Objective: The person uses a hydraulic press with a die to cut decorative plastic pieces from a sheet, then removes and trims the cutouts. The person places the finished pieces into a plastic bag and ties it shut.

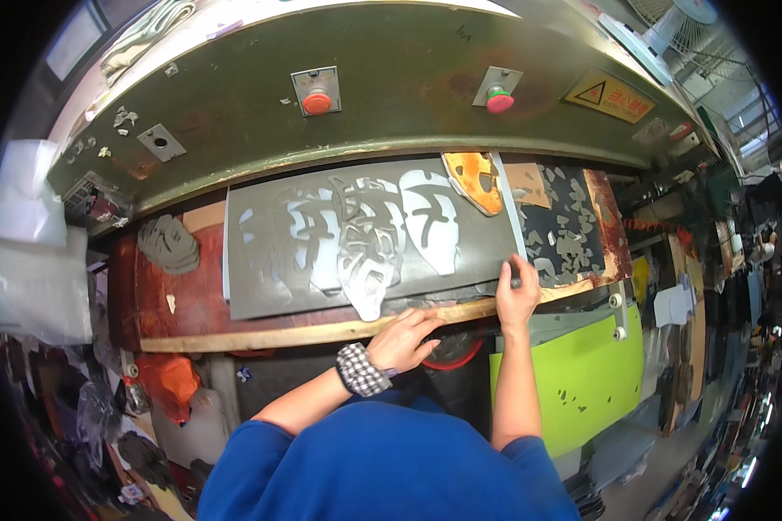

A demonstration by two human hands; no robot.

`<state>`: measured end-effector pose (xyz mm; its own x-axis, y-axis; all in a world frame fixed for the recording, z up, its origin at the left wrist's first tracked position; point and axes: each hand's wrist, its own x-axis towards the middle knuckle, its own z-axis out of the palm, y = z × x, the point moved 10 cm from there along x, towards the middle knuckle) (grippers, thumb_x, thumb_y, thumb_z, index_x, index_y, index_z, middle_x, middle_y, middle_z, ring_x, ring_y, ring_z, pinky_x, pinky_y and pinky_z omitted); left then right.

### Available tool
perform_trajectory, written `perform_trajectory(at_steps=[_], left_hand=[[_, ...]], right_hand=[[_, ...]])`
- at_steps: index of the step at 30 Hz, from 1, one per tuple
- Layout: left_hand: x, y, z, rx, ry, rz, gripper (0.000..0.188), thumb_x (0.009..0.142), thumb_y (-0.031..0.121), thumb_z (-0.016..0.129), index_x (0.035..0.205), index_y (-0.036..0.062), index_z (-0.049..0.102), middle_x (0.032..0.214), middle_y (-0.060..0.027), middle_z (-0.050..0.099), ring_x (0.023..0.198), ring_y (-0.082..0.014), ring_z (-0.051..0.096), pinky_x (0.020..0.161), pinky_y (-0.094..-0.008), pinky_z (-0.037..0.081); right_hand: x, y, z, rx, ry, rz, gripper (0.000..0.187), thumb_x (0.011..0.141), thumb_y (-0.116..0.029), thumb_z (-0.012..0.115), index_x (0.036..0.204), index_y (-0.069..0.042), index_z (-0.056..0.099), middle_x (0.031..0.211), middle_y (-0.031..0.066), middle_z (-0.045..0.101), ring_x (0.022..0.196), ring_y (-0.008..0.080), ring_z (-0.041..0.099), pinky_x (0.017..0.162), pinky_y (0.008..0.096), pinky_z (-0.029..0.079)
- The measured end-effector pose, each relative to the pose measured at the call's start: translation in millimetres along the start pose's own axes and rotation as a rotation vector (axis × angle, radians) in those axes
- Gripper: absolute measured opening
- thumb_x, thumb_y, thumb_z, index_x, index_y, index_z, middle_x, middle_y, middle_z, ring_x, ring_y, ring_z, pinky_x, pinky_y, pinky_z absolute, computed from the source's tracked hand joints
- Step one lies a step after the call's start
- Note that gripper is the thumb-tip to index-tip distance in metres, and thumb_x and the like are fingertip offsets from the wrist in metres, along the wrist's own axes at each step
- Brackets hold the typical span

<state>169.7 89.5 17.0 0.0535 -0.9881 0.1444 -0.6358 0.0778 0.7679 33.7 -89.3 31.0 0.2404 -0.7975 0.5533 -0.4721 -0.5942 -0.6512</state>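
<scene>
Though I can't tell whether the right hand [518, 300] pinches the grey sheet [482, 247] beside it, the left hand [401, 339] spreads thumb from fingers [423, 321] at the tabletop [187, 308]'s near edge

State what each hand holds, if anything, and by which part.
Left hand: at the wooden edge, nothing visible held. Right hand: at the near right corner of the grey sheet, though a pinch cannot be confirmed.

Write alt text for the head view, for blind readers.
A person's left hand is at a bench's front edge, the right hand by the near right corner of a dark grey sheet with cutouts. An orange piece lies at its far edge; behind is a green panel.
</scene>
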Motion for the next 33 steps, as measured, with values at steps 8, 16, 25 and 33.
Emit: perform_trajectory(at_steps=[8,16,25,33], left_hand=[[-2,-35,-128,0.232,0.399,-0.105,0.028,0.082,0.009,0.065,0.109,0.0010,0.064,0.104,-0.0182,0.065,0.097,-0.0355,0.062,0.085,-0.0411,0.050],[28,-96,-76,0.565,0.207,-0.384,0.052,0.088,0.017,0.061,0.137,0.0091,0.047,0.145,-0.0177,0.039,0.137,-0.0345,0.035,0.113,-0.0570,0.023],[-13,-91,-74,0.714,0.203,-0.377,0.050,0.088,0.023,0.061,0.135,0.0137,0.051,0.146,-0.0141,0.040,0.138,-0.0301,0.033,0.111,-0.0593,0.025],[46,-7,-46,0.668,0.268,0.000,0.048,0.076,0.014,0.072,0.122,0.0096,0.058,0.123,-0.0133,0.055,0.122,-0.0318,0.049,0.105,-0.0556,0.034]], right_hand=[[49,-32,64,-0.407,-0.223,-0.098,0.082,0.064,-0.039,0.083,0.133,-0.008,0.050,0.129,0.0282,0.048,0.115,0.0429,0.047,0.095,0.0481,0.043],[26,-11,62,-0.249,-0.348,0.093,0.096,0.052,-0.034,0.090,0.134,-0.005,0.049,0.118,0.0244,0.056,0.107,0.0379,0.051,0.093,0.0476,0.043],[-4,72,-58,0.722,0.099,0.708,0.063,0.081,-0.004,0.073,0.136,-0.003,0.041,0.105,0.0185,0.065,0.087,0.0159,0.061,0.077,0.0257,0.049],[-71,108,-205,0.581,0.353,0.694,0.072,0.078,-0.006,0.078,0.138,-0.003,0.037,0.121,0.0221,0.056,0.104,0.0251,0.057,0.091,0.0325,0.046]])
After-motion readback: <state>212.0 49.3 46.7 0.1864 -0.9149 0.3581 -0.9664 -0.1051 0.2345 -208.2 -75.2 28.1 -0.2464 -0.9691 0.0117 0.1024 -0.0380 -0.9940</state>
